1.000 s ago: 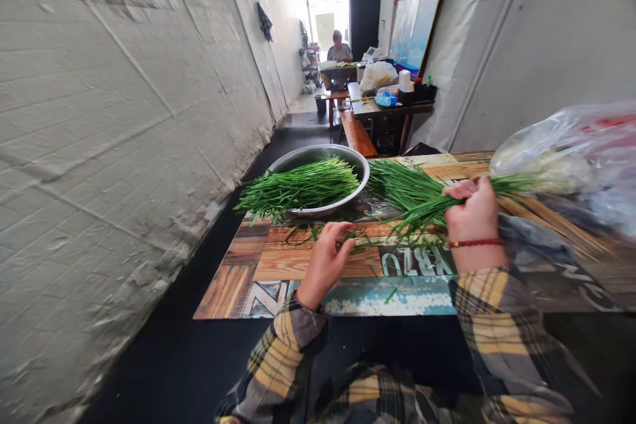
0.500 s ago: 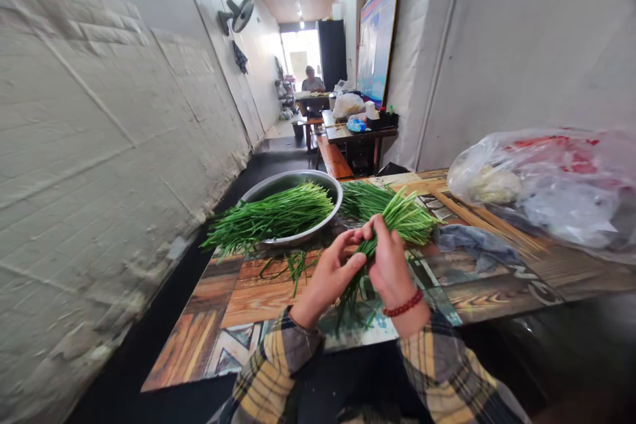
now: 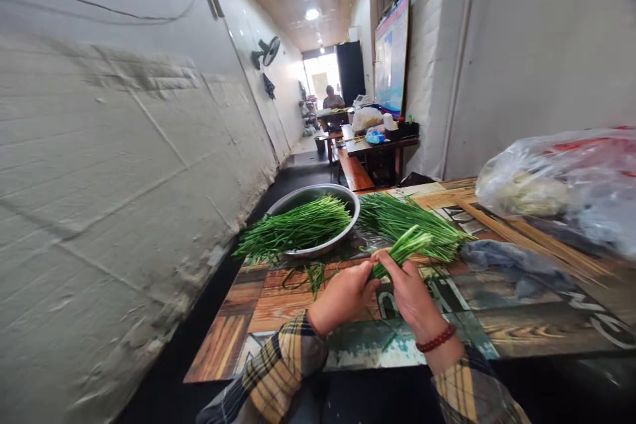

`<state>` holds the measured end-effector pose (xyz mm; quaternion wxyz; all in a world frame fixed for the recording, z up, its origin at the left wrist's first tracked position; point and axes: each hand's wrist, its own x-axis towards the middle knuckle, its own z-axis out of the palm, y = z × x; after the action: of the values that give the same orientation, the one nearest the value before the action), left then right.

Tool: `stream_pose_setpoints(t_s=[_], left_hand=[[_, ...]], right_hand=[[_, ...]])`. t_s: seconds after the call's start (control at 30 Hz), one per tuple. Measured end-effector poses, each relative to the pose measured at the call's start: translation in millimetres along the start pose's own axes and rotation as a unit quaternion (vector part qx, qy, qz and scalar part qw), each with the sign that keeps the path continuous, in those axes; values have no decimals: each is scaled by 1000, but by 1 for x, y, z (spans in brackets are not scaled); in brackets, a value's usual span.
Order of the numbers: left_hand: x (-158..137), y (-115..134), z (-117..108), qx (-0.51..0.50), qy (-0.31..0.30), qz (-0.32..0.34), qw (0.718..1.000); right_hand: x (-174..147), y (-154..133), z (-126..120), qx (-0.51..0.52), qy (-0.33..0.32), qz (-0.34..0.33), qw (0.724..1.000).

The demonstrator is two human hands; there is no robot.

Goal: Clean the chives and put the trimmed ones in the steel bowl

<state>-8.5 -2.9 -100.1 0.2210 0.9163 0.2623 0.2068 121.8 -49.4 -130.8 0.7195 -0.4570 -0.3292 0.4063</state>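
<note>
A bunch of green chives [image 3: 410,245] with pale cut ends pointing away from me is gripped over the table. My right hand [image 3: 411,295] is closed around its middle, a red bead bracelet on the wrist. Fingers curled, my left hand [image 3: 348,291] holds the same bunch on its near, leafy side; its fingertips are partly hidden. Just beyond lies a larger pile of chives [image 3: 412,217] on the table. To the left, a metal basin [image 3: 354,209] holds another heap of chives [image 3: 298,225], whose leaves hang over the rim. Loose leaves [image 3: 315,278] lie in front of the basin.
On the right of the patterned table [image 3: 238,328] are a grey cloth [image 3: 517,264], wooden sticks [image 3: 536,238] and a clear plastic bag [image 3: 551,179]. A white wall [image 3: 124,199] runs along the left. Farther back, a person [image 3: 332,98] sits at another table.
The bunch has tilted lower and its stems are gathered more tightly. My left hand has turned, its fingers now curled around the bunch. The view has shifted left and up.
</note>
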Motion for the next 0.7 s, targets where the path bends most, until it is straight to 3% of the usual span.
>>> stream_pose_setpoints(t_s=[0.1, 0.2, 0.33, 0.43, 0.6, 0.7], left_hand=[[0, 0, -18, 95, -19, -14, 995], [13, -6, -53, 190, -16, -59, 980], [47, -30, -107, 305, 31, -104, 946], [71, -59, -134, 379, 23, -145, 914], [83, -112, -137, 461, -41, -214, 860], [78, -128, -123, 459, -60, -219, 859]], right_hand=[[-2, 9, -13, 5, -33, 21, 999], [-3, 20, -33, -37, -80, 38, 995], [-3, 41, -60, -97, -34, 62, 993], [-2, 51, -71, -139, -23, 33, 990], [-3, 50, -72, -298, -76, -34, 951], [-3, 51, -70, -376, -104, -62, 919]])
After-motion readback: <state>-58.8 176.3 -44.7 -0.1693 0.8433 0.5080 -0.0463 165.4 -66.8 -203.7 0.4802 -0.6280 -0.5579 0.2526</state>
